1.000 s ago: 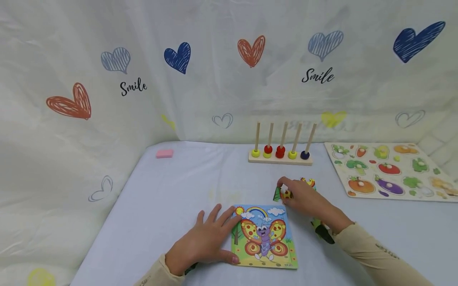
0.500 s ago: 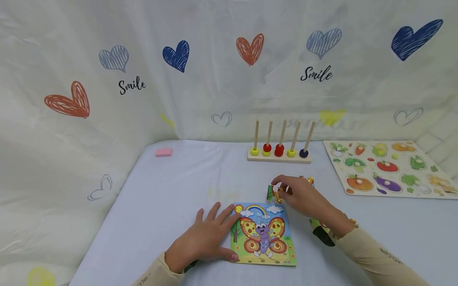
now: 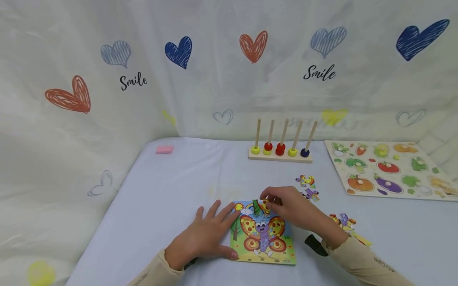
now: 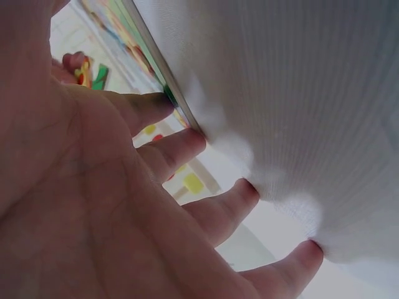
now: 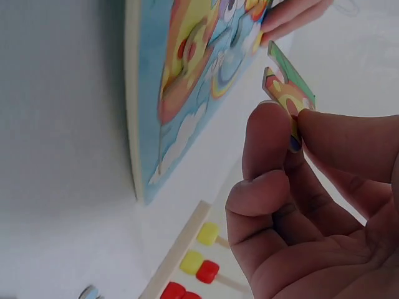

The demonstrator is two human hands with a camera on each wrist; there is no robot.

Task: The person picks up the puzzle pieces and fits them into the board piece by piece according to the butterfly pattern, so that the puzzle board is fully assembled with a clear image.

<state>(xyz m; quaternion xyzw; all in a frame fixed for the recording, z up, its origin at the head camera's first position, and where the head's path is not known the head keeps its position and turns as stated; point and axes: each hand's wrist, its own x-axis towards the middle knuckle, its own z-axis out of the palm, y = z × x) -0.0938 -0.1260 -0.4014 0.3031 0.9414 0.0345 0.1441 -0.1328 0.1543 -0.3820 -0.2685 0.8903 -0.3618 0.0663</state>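
A square butterfly puzzle board (image 3: 247, 256) lies on the white table. My left hand (image 3: 205, 238) rests at its left side with fingers spread, the upper fingers at the board's edge and the thumb at its lower left corner. In the left wrist view, the fingertips (image 4: 187, 146) touch the cloth and the board's side. Over the board's upper part, my right hand (image 3: 297, 208) pinches a puzzle piece (image 5: 290, 90) between thumb and fingers. That piece shows green and a yellow-orange pattern, and it is held tilted above the board.
Loose puzzle pieces (image 3: 305, 181) lie right of the board, more of them (image 3: 345, 221) near the right wrist. A peg stand with coloured beads (image 3: 280, 157) stands behind. At right lies a vegetable board (image 3: 388, 182), and a pink block (image 3: 164, 149) sits at back left.
My right hand has carried the pinched piece left and nearer, from behind the board to over its top part. Loose pieces it covered now show. The left hand stays in place.
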